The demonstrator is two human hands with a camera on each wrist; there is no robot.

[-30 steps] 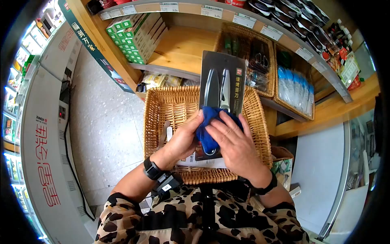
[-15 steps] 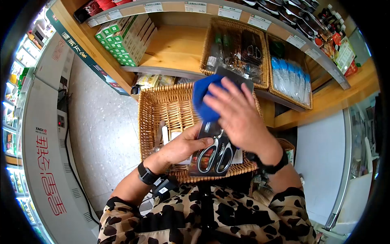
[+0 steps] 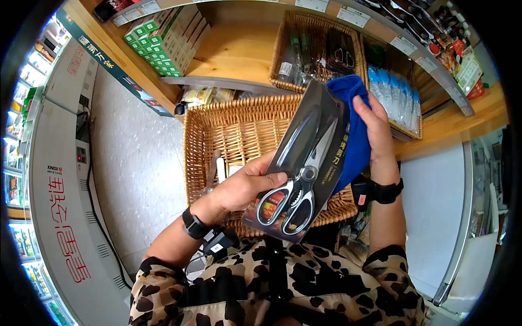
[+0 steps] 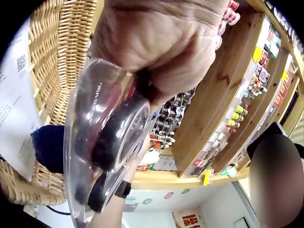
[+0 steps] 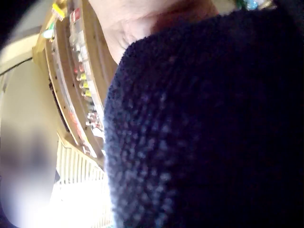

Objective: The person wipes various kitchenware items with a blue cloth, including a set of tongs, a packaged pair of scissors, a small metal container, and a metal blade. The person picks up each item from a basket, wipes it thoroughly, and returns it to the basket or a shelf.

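My left hand [image 3: 244, 187] grips a pack of kitchen scissors [image 3: 308, 174] by its left edge, thumb on the front near the handles. The scissors lie under clear plastic on a dark card, tilted with the blades up and to the right. In the left wrist view the clear plastic shell [image 4: 78, 137] bulges over the dark handles. My right hand [image 3: 378, 127] holds a blue cloth [image 3: 356, 141] along the card's right edge, thumb in front and the other fingers hidden. This cloth [image 5: 190, 128] fills most of the right wrist view.
Below the pack is a wicker basket [image 3: 193, 152] with a few items inside. Ahead, a wooden shelf [image 3: 236, 57] carries stacked green-and-white boxes [image 3: 163, 46], a basket of packaged tools [image 3: 277, 60] and one of blue-topped packets [image 3: 391, 98]. A white freezer cabinet [image 3: 57, 141] stands left.
The cloth has moved from the front of the pack to its right edge, uncovering the scissors. The pack has tilted to the right, and my left hand keeps its hold.
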